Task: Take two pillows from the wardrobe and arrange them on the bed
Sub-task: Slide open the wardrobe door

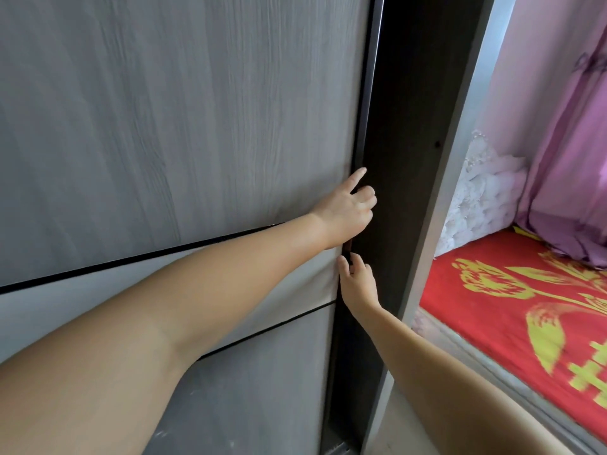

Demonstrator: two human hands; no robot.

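Here, both arms extend to the wardrobe door [184,119] edge: left hand [348,211] fingers curled around it, index raised; right hand [358,284] fingers pinching it below.

A grey wood-grain sliding door [184,110] fills the left and middle of the view, crossed by thin black grooves [131,257] that slope with the wide lens. Its right edge carries a slim metal strip [372,77], and just beside that stands a dark brown upright panel [417,126] edged by a pale grey frame [466,126]. To the right, pink and purple curtains [565,142] hang down, lit softly by daylight. White lacy fabric [486,195] bunches at their foot. Below, a strip of pale floor [404,431] shows near the bottom edge.
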